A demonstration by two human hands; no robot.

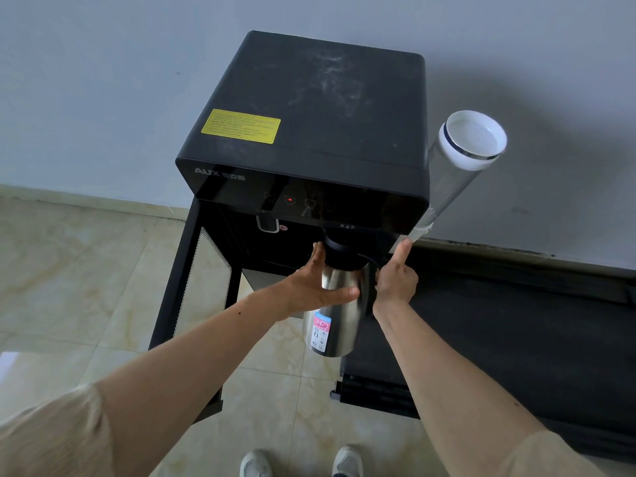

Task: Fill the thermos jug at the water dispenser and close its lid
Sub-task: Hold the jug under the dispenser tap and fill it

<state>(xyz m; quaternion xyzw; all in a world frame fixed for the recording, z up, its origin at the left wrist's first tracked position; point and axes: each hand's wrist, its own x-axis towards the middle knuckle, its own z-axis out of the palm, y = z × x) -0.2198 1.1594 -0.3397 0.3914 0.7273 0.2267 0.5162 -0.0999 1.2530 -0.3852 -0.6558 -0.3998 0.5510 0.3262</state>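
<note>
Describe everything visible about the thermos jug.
The thermos jug has a shiny stainless-steel-looking body with a dark top under the water dispenser outlet. A pink, white and blue label sits low on its side. It is held off the floor, tilted, base toward the camera. The left hand wraps its upper body; the right hand grips the handle side, thumb raised. Whether water is flowing cannot be seen.

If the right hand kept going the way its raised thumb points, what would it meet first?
Most likely the bottom end of the cup dispenser tube on the water dispenser's side; the right hand's thumb tip appears almost there, though depth is unclear from this single view.
</note>
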